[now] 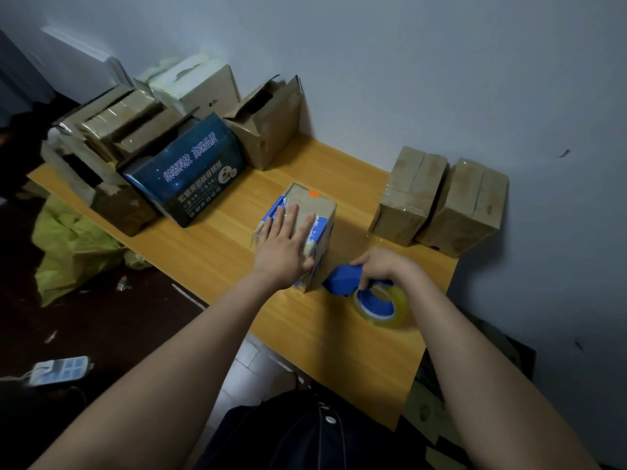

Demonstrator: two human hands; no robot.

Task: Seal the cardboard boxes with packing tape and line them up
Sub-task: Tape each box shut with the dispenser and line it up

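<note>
Sealing is in hand: the left hand (286, 245) presses flat, fingers straight, on the small box (312, 205) mid-table, while the right hand (383, 266) grips the tape dispenser (342, 279) at its near right corner. Whether tape already crosses the top is hard to tell; next probably comes tearing the strip cleanly.

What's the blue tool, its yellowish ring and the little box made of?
The blue tape dispenser looks like smooth plastic. Its yellowish see-through tape roll seems glossy plastic film. The small brown box looks like matt cardboard, with blue printed sides.
</note>
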